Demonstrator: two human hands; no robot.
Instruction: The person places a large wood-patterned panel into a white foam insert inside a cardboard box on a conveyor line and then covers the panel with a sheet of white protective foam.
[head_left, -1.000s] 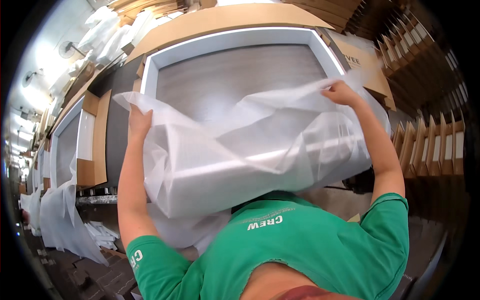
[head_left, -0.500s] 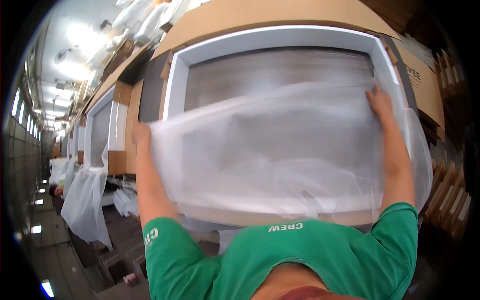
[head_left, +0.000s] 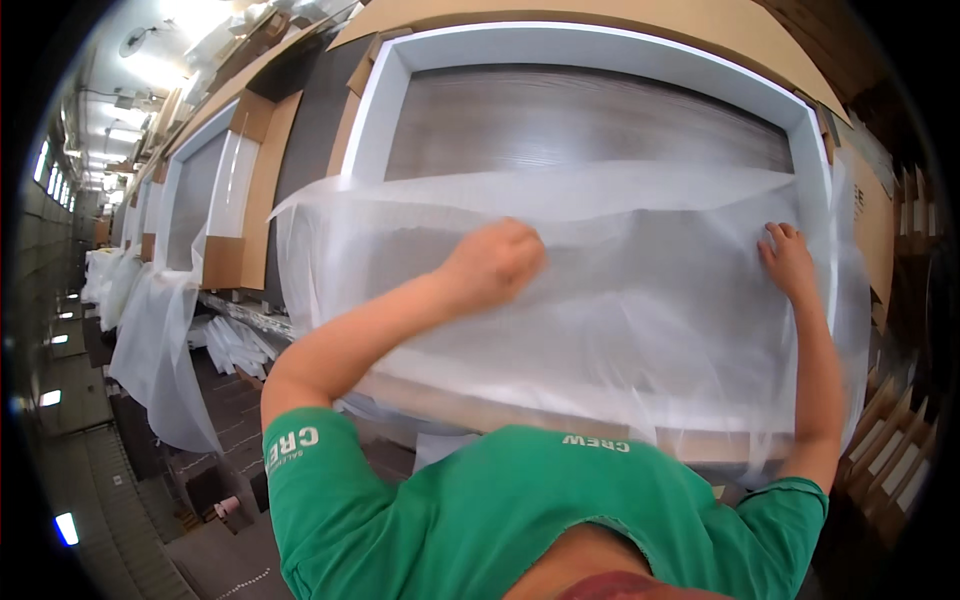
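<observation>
**Hands over a film-covered frame**

The left hand [head_left: 495,262], slightly blurred, is curled nearly into a fist above the middle of the film; whether it grips any film cannot be told. The right hand [head_left: 788,260] has its fingers loosely bent, neither spread nor fully curled, and lies at the film beside the frame's right wall; contact seems likely, but a pinch cannot be confirmed.

Beneath and between the hands spreads the film [head_left: 600,330], translucent white, creased, its far edge lying beyond both. It is probably very light, limp, somewhat slippery and easily torn or wrinkled; the far edge, taken near its two corners, would seem the best hold.

Beyond the hands stands the white frame [head_left: 600,48], likely stiff and much heavier, its walls around a grey-brown panel [head_left: 590,115]. Farther out runs a cardboard [head_left: 740,35] border. Left of the left hand are a second frame [head_left: 232,180] and a hanging sheet [head_left: 165,350].
</observation>
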